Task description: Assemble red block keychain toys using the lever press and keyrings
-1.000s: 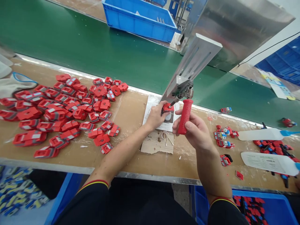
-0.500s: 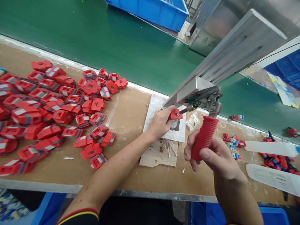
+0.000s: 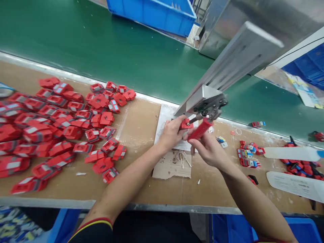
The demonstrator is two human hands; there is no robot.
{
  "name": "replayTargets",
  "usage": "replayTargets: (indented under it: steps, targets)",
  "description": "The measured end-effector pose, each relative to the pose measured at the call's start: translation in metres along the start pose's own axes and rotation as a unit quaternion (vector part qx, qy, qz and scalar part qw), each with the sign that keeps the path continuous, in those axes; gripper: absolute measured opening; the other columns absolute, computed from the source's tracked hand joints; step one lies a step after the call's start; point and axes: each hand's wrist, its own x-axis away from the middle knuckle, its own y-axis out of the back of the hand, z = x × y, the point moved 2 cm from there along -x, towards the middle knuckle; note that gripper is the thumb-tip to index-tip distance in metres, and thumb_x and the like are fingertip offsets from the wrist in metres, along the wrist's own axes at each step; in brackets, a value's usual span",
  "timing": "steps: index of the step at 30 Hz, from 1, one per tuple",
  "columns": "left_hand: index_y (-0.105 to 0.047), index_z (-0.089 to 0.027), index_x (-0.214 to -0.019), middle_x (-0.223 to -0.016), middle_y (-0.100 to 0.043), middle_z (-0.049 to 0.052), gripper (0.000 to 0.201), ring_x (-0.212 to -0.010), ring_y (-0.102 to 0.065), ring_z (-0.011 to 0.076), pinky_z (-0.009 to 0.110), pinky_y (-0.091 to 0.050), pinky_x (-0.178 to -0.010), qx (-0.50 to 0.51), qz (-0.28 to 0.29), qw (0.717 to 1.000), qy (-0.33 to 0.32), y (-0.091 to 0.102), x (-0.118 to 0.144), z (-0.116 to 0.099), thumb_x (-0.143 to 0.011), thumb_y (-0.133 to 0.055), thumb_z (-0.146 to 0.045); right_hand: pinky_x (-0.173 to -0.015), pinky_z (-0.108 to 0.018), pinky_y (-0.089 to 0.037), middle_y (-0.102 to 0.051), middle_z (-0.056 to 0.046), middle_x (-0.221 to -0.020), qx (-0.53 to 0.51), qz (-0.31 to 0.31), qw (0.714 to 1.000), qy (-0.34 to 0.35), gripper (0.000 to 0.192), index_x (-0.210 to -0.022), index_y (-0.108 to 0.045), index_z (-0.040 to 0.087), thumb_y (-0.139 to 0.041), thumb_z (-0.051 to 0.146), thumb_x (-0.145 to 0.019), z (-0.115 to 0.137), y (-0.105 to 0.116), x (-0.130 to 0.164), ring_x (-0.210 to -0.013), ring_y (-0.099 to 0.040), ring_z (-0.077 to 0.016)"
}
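My left hand [image 3: 170, 133] is closed around a small red plastic part [image 3: 186, 124], holding it under the plunger tip of a metal toggle clamp [image 3: 211, 106]. My right hand [image 3: 206, 148] grips the clamp's ribbed red handle [image 3: 201, 128], which is now low and slants down toward my left hand. The clamp is fixed to an upright metal bar [image 3: 233, 57]. Below the part lies a white plate [image 3: 163, 118], mostly covered by my hands. Just in front of it is a torn piece of cardboard [image 3: 169, 168] with cotton swabs [image 3: 182, 160].
Many red and grey plastic parts [image 3: 63, 130] are heaped at the left. Small red, blue and white pieces [image 3: 249, 155] and two pale plastic bottles [image 3: 291, 152] lie at the right. Behind runs a green conveyor belt [image 3: 76, 44] bearing a blue crate [image 3: 152, 15].
My right hand has swung the red handle down and inward, toward my left hand. The left hand stays at the red part. The view has shifted slightly.
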Motion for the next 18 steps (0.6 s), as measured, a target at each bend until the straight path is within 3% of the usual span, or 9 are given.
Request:
replayTargets:
  steps: [4, 6, 8, 10, 13, 16, 18]
  targets:
    - [-0.058, -0.02, -0.133, -0.106, -0.081, 0.008, 0.039, -0.101, -0.077, 0.0257, 0.044, -0.055, -0.096, -0.01, 0.019, 1.0, 0.012, -0.003, -0.004, -0.002, -0.095, -0.067, -0.018, -0.056, -0.03, -0.051, -0.067, 0.001, -0.076, 0.011, -0.03, 0.998, 0.054, 0.027, -0.105, -0.061, 0.022, -0.059, 0.048, -0.102, -0.014, -0.006, -0.012, -0.055, -0.062, -0.0133]
    - [-0.055, -0.019, -0.137, -0.118, -0.079, 0.012, 0.045, -0.11, -0.075, 0.0277, 0.046, -0.056, -0.099, -0.014, 0.024, 1.0, 0.004, 0.0, -0.002, -0.004, -0.094, -0.067, -0.018, -0.053, -0.029, -0.05, -0.071, -0.003, -0.087, -0.006, -0.059, 0.995, 0.08, 0.031, -0.109, -0.061, 0.022, -0.061, 0.052, -0.1, -0.02, -0.009, -0.01, -0.059, -0.064, -0.0138]
    - [-0.052, -0.019, -0.142, -0.134, -0.072, 0.017, 0.054, -0.124, -0.07, 0.0304, 0.048, -0.056, -0.105, -0.033, 0.007, 0.999, -0.021, 0.016, 0.006, -0.006, -0.091, -0.07, -0.019, -0.05, -0.028, -0.05, -0.072, -0.007, -0.105, -0.021, -0.128, 0.987, 0.099, 0.04, -0.118, -0.061, 0.022, -0.064, 0.056, -0.097, -0.029, -0.01, -0.002, -0.066, -0.068, -0.0148]
    - [-0.05, -0.018, -0.144, -0.145, -0.066, 0.019, 0.06, -0.136, -0.064, 0.0323, 0.05, -0.053, -0.113, -0.073, -0.022, 0.996, -0.05, 0.047, 0.024, -0.008, -0.089, -0.073, -0.022, -0.049, -0.026, -0.05, -0.07, -0.01, -0.118, -0.051, -0.227, 0.966, 0.116, 0.045, -0.126, -0.06, 0.025, -0.063, 0.059, -0.098, -0.044, -0.008, 0.011, -0.072, -0.07, -0.0147]
    - [-0.056, -0.017, -0.139, -0.14, -0.068, 0.016, 0.049, -0.133, -0.064, 0.0308, 0.049, -0.05, -0.114, -0.167, -0.047, 0.984, -0.04, 0.115, 0.068, -0.012, -0.093, -0.067, -0.027, -0.047, -0.024, -0.047, -0.069, -0.007, -0.11, -0.106, -0.357, 0.919, 0.128, 0.043, -0.122, -0.062, 0.026, -0.059, 0.062, -0.1, -0.073, -0.002, 0.033, -0.067, -0.067, -0.0124]
    - [-0.066, -0.018, -0.124, -0.127, -0.073, 0.013, 0.031, -0.125, -0.067, 0.0301, 0.047, -0.05, -0.109, -0.301, -0.011, 0.952, 0.047, 0.176, 0.114, -0.014, -0.094, -0.059, -0.024, -0.049, -0.024, -0.045, -0.069, -0.002, -0.089, -0.084, -0.399, 0.904, 0.124, 0.044, -0.106, -0.068, 0.023, -0.058, 0.065, -0.099, -0.091, 0.002, 0.046, -0.058, -0.062, -0.0118]
    - [-0.07, -0.019, -0.12, -0.127, -0.072, 0.013, 0.03, -0.123, -0.066, 0.0316, 0.047, -0.049, -0.106, -0.37, 0.055, 0.923, 0.089, 0.196, 0.134, -0.014, -0.093, -0.06, -0.026, -0.055, -0.028, -0.048, -0.07, -0.002, -0.079, -0.022, -0.385, 0.911, 0.143, 0.044, -0.101, -0.071, 0.022, -0.057, 0.064, -0.1, -0.093, 0.003, 0.05, -0.058, -0.062, -0.0138]
